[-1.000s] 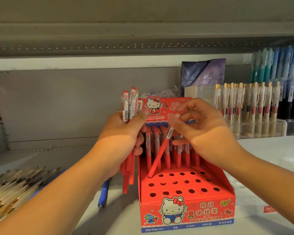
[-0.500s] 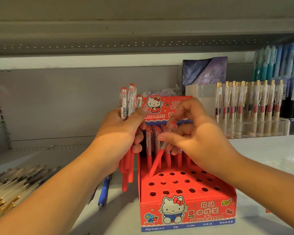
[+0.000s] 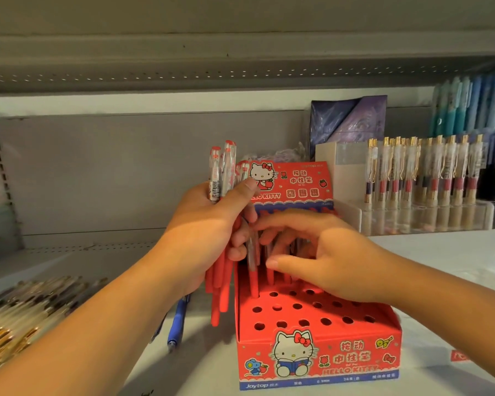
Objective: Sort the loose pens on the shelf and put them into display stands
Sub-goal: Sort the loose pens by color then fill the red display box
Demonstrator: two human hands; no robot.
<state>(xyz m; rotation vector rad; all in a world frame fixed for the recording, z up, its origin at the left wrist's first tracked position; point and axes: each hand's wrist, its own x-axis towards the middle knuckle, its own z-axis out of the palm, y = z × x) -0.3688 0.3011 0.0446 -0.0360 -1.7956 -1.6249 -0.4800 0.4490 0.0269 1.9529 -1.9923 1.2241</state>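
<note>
My left hand (image 3: 203,238) grips a bundle of red pens (image 3: 220,172) with clear caps, held upright just left of the red Hello Kitty display stand (image 3: 312,358). The stand's stepped top has many round holes; its back rows hold red pens and the front rows are open. My right hand (image 3: 335,258) hovers over the back rows with relaxed fingers reaching left, touching the standing pens. One red pen (image 3: 253,278) stands upright in a hole at the stand's left side, between the thumb and fingers.
A blue pen (image 3: 177,321) lies on the white shelf left of the stand. Several loose gold-trimmed pens (image 3: 26,307) are piled at far left. A clear stand of gold-clip pens (image 3: 423,172) and blue pens (image 3: 475,104) fill the right. A purple package (image 3: 349,121) stands behind.
The slanted red pen in my right hand has gone down into a left-side hole and now stands upright. My right hand has dropped lower and its fingers have loosened.
</note>
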